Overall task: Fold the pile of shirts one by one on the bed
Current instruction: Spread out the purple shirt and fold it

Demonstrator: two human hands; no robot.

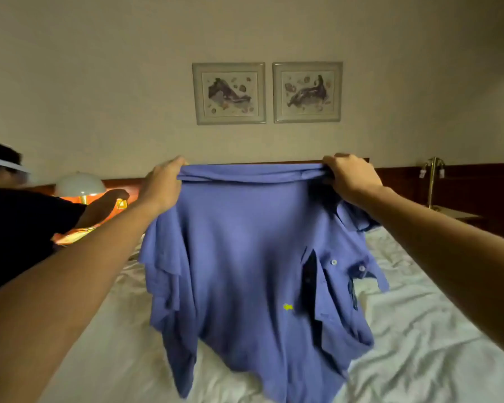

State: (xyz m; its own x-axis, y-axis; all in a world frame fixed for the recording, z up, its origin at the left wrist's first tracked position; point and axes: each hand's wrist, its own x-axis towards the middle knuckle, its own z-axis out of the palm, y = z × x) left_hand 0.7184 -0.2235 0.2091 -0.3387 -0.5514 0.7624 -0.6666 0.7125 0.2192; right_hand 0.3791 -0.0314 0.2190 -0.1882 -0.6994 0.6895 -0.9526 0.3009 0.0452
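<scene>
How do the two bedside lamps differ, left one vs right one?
The left lamp has a broad white dome shade; the right lamp shows a thin brass stem with small tags. Orange light glows under the left lamp; around the right lamp it is dark. Both stand beside the bed.

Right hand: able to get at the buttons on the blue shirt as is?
Probably not. The right hand grips the top edge of the blue shirt, as does the left hand, holding it up over the bed. The buttons hang unobstructed below it, so letting go would likely free the way.
</scene>
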